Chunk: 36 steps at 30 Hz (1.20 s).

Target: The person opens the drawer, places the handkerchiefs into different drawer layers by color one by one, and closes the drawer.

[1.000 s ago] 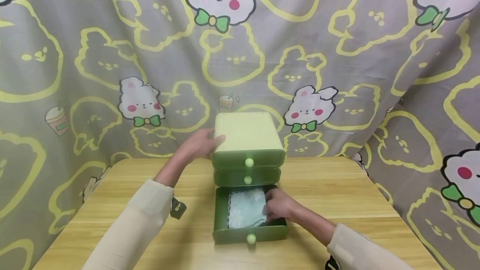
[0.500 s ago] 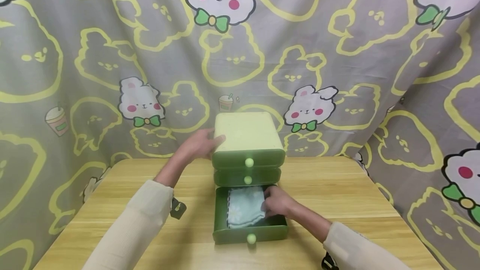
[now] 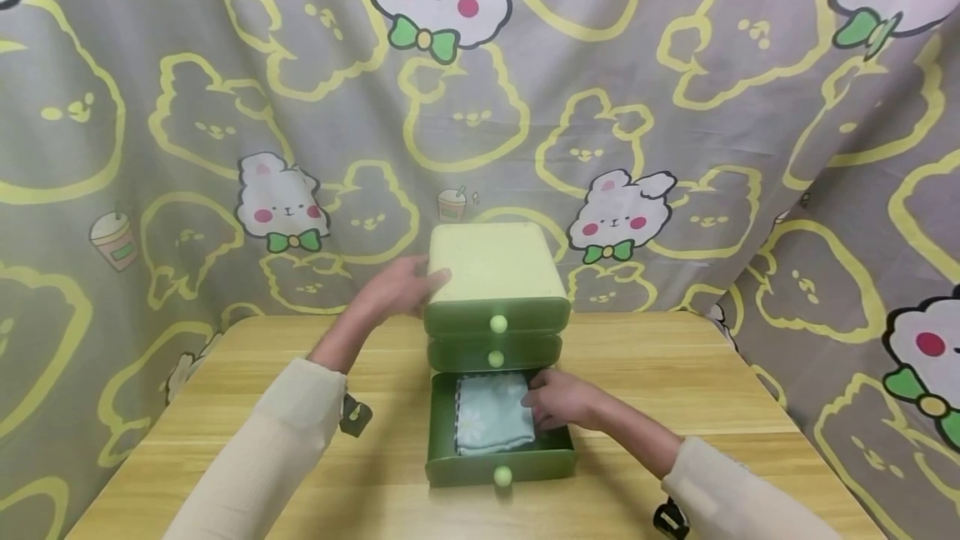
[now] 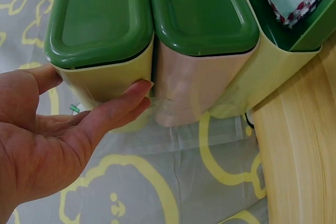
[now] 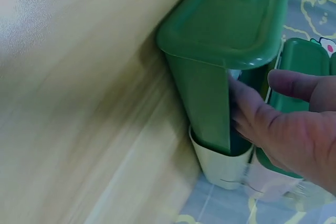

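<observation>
A small drawer cabinet (image 3: 495,261) with a pale yellow top and green drawer fronts stands on the table. Its bottom drawer (image 3: 501,468) is pulled out and holds a folded light-blue cloth (image 3: 491,415) with white flowers and a braided edge. My left hand (image 3: 401,286) rests against the cabinet's upper left side, thumb over the top edge and other fingers extended along the wall. My right hand (image 3: 566,400) reaches into the drawer from the right, fingertips at the cloth's right edge. In the right wrist view the thumb stands apart, and the drawer wall hides the fingertips.
Above the pulled-out drawer, the top drawer (image 3: 465,317) and middle drawer (image 3: 457,354) are closed, each with a round light-green knob. The wooden table (image 3: 660,357) reaches back to a patterned grey curtain (image 3: 337,140), which also runs along both sides.
My right hand has drawn slightly to the right, and the cloth's right front corner now lies flatter and straighter. My left hand and the cabinet stay in place.
</observation>
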Each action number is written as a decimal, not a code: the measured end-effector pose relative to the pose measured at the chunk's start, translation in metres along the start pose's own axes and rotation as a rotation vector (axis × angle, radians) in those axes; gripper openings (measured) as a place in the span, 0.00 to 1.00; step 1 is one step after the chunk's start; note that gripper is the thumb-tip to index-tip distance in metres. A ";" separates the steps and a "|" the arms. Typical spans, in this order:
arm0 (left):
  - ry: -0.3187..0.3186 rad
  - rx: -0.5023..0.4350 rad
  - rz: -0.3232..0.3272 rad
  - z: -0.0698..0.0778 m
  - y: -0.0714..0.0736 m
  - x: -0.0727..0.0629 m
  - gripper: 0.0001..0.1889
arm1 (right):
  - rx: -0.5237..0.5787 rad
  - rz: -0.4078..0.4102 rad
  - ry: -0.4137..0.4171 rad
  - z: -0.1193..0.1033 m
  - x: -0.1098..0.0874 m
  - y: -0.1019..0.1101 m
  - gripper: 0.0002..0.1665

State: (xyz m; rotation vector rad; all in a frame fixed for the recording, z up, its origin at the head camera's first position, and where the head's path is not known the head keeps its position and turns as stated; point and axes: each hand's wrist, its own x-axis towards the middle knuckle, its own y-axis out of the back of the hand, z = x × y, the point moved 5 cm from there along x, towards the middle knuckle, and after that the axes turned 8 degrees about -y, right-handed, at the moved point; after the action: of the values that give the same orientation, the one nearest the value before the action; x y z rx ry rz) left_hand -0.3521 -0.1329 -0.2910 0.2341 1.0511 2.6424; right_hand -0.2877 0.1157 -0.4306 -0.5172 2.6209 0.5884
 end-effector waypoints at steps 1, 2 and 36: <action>0.000 0.000 -0.001 0.000 0.000 0.000 0.39 | -0.020 -0.004 0.009 -0.001 -0.001 0.001 0.24; 0.002 -0.001 -0.003 0.001 0.000 0.000 0.40 | -0.042 -0.009 0.021 -0.002 -0.003 0.002 0.23; -0.014 0.007 -0.004 0.000 0.000 0.000 0.38 | 0.223 -0.304 0.089 -0.011 -0.065 -0.022 0.26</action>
State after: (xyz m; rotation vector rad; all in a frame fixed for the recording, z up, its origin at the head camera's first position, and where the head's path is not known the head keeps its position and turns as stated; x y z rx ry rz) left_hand -0.3524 -0.1324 -0.2912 0.2513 1.0555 2.6299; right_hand -0.2267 0.1090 -0.3989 -0.8645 2.5742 0.1786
